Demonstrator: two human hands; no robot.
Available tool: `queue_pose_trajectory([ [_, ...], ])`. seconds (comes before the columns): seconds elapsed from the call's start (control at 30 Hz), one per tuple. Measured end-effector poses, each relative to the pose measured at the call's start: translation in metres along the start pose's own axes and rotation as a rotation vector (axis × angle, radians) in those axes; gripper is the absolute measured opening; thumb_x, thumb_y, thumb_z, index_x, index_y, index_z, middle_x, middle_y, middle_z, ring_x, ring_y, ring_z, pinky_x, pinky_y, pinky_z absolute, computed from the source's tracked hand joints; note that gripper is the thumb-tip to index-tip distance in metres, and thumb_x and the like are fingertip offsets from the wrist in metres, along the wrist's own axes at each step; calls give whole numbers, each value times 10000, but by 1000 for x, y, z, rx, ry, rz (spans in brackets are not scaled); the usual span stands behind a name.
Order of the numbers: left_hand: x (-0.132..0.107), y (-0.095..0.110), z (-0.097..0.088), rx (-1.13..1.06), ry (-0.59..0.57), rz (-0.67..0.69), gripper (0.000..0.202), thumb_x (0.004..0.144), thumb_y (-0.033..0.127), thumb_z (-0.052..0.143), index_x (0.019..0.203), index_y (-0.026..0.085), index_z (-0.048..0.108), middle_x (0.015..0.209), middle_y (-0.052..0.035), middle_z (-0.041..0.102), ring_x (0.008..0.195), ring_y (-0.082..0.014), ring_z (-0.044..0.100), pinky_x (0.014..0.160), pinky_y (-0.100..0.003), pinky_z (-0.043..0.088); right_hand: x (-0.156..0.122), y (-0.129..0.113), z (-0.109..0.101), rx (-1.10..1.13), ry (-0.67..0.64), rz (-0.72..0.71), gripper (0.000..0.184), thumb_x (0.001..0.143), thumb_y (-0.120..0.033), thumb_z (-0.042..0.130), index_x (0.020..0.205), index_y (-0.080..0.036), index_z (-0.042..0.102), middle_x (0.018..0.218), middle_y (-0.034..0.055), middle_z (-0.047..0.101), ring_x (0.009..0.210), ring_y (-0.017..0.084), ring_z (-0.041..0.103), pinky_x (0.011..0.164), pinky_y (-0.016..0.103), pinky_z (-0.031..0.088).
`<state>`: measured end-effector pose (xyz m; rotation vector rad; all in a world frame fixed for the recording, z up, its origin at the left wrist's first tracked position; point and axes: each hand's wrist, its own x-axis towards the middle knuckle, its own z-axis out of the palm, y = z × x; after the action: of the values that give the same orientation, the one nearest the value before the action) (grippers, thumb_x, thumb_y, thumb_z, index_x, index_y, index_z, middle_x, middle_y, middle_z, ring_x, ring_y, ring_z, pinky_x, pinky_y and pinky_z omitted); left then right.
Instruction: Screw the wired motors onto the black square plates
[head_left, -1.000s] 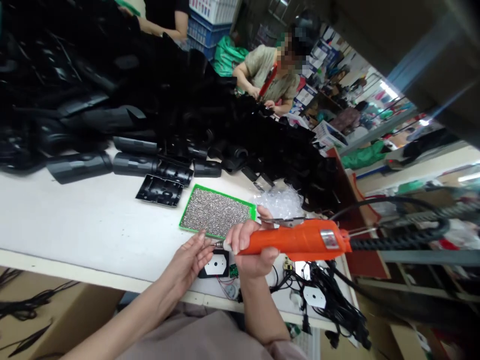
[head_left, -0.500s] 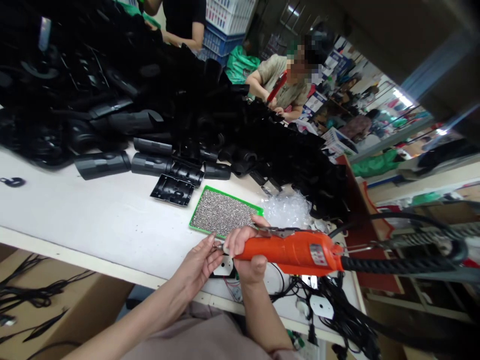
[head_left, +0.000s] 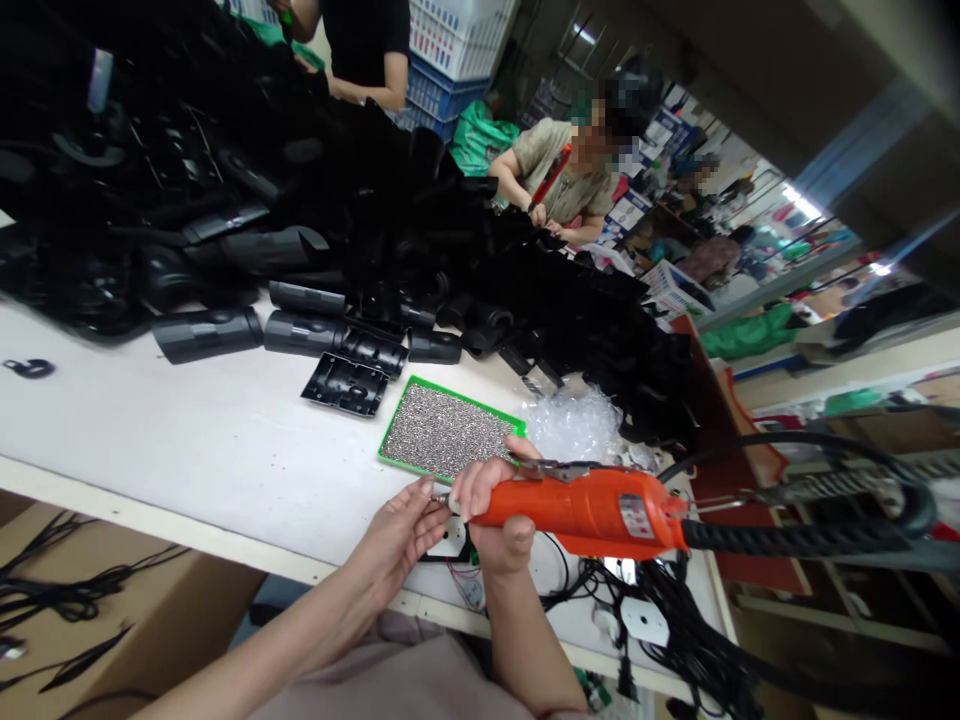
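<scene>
My right hand [head_left: 491, 505] is wrapped round an orange electric screwdriver [head_left: 592, 512] held level, its bit pointing left. My left hand [head_left: 397, 535] pinches at the bit tip, fingers closed on something too small to make out. Under both hands lies a small black-and-white part [head_left: 448, 543] with a green circuit board and red wires near the table's front edge. Just beyond the hands sits a green tray of tiny screws [head_left: 446, 432].
A big heap of black plastic housings [head_left: 337, 230] fills the back of the white table [head_left: 187, 450]. Crumpled clear plastic [head_left: 581, 420] lies right of the tray. Black cables [head_left: 675, 630] pile at the front right. Two other people work across the table.
My view has shifted a little; both hands stay together at the screwdriver tip, which has tilted slightly lower at the cord end.
</scene>
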<state>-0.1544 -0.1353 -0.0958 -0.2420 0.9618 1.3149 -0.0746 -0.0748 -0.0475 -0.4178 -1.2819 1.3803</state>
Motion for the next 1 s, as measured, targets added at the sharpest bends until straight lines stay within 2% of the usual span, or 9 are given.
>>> queue_pose_trajectory([
  [0.13, -3, -1, -2, 169, 30, 72, 317, 780, 337, 769, 994, 166, 609, 681, -5, 657, 579, -110, 643, 551, -189, 532, 2, -6, 3, 72, -43, -25, 526, 794, -606, 638, 1205, -301, 517, 528, -91, 425, 378, 115, 353, 497, 323, 488],
  [0.2, -4, 5, -6, 379, 13, 218, 409, 827, 417, 694, 1142, 174, 593, 786, -47, 696, 673, -158, 672, 580, -240, 544, 6, -15, 0, 52, -33, -52, 494, 810, -591, 630, 1199, -308, 520, 531, -90, 425, 380, 112, 369, 474, 299, 467],
  [0.27, 0, 18, -7, 702, 16, 508, 441, 875, 464, 596, 1231, 203, 574, 965, -77, 707, 820, -204, 673, 661, -305, 550, 11, -26, -7, 0, -1, -77, 485, 809, -606, 619, 1180, -307, 531, 522, -88, 421, 369, 113, 377, 436, 283, 437],
  [0.37, 24, 44, 1, 1335, 52, 988, 326, 912, 405, 534, 1166, 229, 638, 1112, -72, 678, 1003, -254, 609, 834, -399, 492, 14, -41, -26, -80, 46, -86, 514, 784, -652, 611, 1153, -298, 550, 498, -93, 395, 339, 112, 355, 385, 274, 408],
  [0.5, 78, 64, 31, 1993, -55, 1155, 274, 897, 338, 583, 1091, 170, 679, 1083, -111, 674, 1018, -298, 565, 856, -428, 418, -1, -39, -47, -128, 85, -30, 514, 797, -657, 592, 1168, -306, 536, 499, -98, 390, 347, 108, 359, 402, 269, 422],
  [0.6, 105, 62, 46, 2090, -91, 1161, 200, 862, 338, 644, 951, 174, 715, 1017, -104, 682, 976, -291, 566, 846, -413, 389, -18, -24, -54, -134, 123, -7, 560, 801, -656, 591, 1220, -296, 499, 504, -98, 407, 354, 109, 371, 409, 267, 421],
  [0.7, 112, 59, 50, 2093, -115, 1188, 163, 879, 302, 627, 812, 200, 734, 957, -75, 707, 950, -274, 568, 840, -406, 364, -28, -10, -56, -137, 127, 7, 615, 798, -661, 594, 1261, -280, 455, 510, -100, 418, 365, 113, 391, 423, 270, 421],
  [0.87, 104, 63, 49, 2079, -86, 1262, 226, 927, 229, 538, 865, 197, 753, 1083, -77, 722, 960, -279, 576, 807, -414, 359, -33, 5, -59, -156, 61, 78, 638, 772, -690, 597, 1236, -279, 444, 516, -92, 423, 387, 123, 402, 459, 295, 436],
  [1.0, 79, 61, 37, 1988, -9, 1390, 255, 959, 225, 480, 981, 184, 731, 1092, -72, 726, 945, -260, 594, 782, -403, 380, -35, 10, -59, -257, 54, 157, 689, 741, -757, 554, 1217, -273, 436, 516, -79, 423, 403, 145, 416, 467, 329, 462],
])
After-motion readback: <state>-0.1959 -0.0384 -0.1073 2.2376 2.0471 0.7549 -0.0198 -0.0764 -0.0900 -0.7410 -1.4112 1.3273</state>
